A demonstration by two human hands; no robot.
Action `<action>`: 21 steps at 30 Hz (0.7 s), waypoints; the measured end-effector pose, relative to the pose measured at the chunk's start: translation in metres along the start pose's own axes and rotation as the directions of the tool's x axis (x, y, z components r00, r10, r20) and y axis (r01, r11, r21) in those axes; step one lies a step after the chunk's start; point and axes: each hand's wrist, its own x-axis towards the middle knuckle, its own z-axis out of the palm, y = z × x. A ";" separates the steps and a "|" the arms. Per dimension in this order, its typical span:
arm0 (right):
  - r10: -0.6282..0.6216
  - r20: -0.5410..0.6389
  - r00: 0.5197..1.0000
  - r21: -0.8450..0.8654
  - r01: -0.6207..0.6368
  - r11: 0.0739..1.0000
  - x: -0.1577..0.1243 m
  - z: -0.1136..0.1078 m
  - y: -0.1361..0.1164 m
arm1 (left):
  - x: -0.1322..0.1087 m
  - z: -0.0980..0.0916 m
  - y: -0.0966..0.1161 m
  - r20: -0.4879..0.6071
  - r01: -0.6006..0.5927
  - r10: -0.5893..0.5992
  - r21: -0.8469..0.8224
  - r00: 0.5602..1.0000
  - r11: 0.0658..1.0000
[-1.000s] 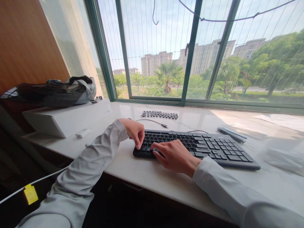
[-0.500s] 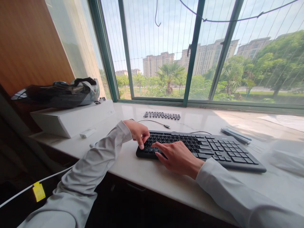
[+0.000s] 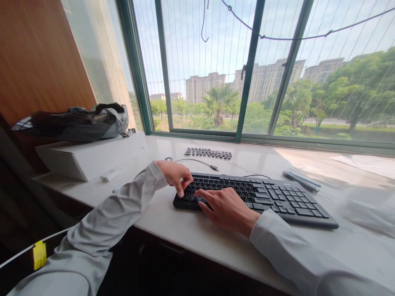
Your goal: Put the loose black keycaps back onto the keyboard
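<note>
A black keyboard (image 3: 296,189) lies aslant on the pale marble-look sill. Its letter area shows bare key sockets, while the right-hand blocks and part of the bottom row carry keycaps. My left hand (image 3: 174,174) is at the keyboard's left end, fingers curled and thumb pointing down at the lower left keys; anything between them is hidden. Over the bottom row, my right hand (image 3: 230,209) lies with its index finger stretched to the keys and its thumb apart at the front edge. Behind the keyboard, loose keycaps (image 3: 208,153) stand in rows.
A cable with a plug (image 3: 213,167) lies behind the keyboard. Thin pen-like sticks (image 3: 302,181) are at its back right, with clear plastic (image 3: 370,213) and paper (image 3: 367,162) farther right. A white box (image 3: 89,158) bearing a dark bag (image 3: 70,123) stands left.
The view has shifted slightly, so the keyboard and both hands sit a little farther left and lower in the picture. Both hands keep nearly the same pose at the lower left keys.
</note>
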 end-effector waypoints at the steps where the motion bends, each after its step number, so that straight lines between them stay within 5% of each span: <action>1: 0.000 0.000 1.000 0.000 0.000 1.000 0.000 0.000 0.000 | 0.000 0.001 0.000 -0.012 0.007 -0.007 0.006 1.000 1.000; 6: 0.001 0.009 1.000 0.002 -0.001 1.000 0.000 0.000 -0.001 | -0.004 0.004 0.005 -0.096 0.057 -0.050 0.071 0.994 0.996; 21: 0.012 0.019 1.000 0.016 -0.012 1.000 0.000 -0.002 -0.001 | -0.004 0.004 0.005 -0.121 -0.001 0.019 0.148 0.992 0.989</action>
